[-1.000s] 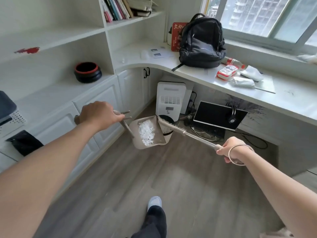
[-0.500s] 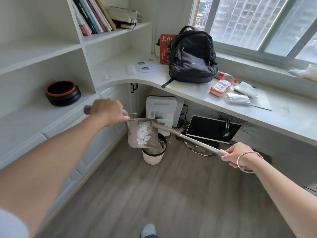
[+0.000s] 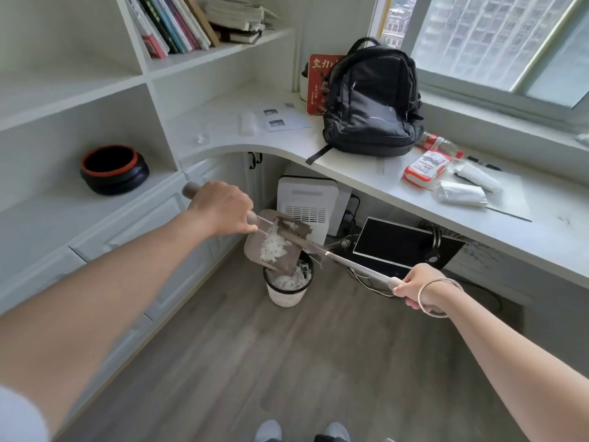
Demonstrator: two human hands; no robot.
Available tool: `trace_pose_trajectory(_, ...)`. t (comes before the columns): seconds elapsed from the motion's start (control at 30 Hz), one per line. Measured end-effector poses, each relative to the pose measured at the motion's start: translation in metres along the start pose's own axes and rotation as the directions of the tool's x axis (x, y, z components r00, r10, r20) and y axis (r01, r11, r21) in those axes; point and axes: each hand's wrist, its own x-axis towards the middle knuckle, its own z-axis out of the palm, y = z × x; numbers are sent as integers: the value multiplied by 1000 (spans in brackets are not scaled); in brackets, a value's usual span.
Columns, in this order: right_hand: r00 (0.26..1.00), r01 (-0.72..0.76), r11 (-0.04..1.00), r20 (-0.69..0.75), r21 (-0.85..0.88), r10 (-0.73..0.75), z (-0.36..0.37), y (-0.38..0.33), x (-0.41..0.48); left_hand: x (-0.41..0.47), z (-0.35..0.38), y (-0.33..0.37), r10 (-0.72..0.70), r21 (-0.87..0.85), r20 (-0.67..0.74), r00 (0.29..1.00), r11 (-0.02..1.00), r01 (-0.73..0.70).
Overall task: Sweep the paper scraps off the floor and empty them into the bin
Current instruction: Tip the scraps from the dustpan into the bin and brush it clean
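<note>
My left hand [image 3: 221, 209] grips the handle of a beige dustpan [image 3: 255, 247], which is tilted steeply with its lip over a small white bin [image 3: 287, 296] on the floor. White paper scraps [image 3: 274, 247] lie in the pan and slide toward its lip; more scraps fill the bin. My right hand [image 3: 414, 287], with a bangle on the wrist, holds the long handle of a broom [image 3: 353, 266]. The broom's brush head rests across the top of the dustpan's scoop.
White cabinets and shelves run along the left, with a black and red bowl [image 3: 114, 169]. A curved desk [image 3: 350, 173] holds a black backpack [image 3: 371, 100]. Under it stand a white appliance [image 3: 306, 199], a monitor [image 3: 401, 244] and cables. My shoes [image 3: 302, 432] stand on wood floor.
I have stepped closer to the bin. The dustpan has gone from level beside the bin to steeply tipped over it, and scraps have fallen in. The brush now lies across the pan.
</note>
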Motion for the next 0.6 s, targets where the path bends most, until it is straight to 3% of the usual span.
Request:
trace_pose_trajectory(0.27, 951, -83, 996, 298, -15, 84, 30, -29, 22, 9, -3, 11, -79, -87, -44, 996, 993, 75)
trace_pose_trajectory(0.4, 965, -85, 996, 247, -25, 89, 45, -19, 30, 6, 1, 8, -118, -88, -40, 992, 989, 114)
trace_pose_trajectory(0.6, 984, -21, 1000, 178, 5, 20, 30, -1, 35, 13, 2, 15, -36, -29, -9, 999, 999, 35)
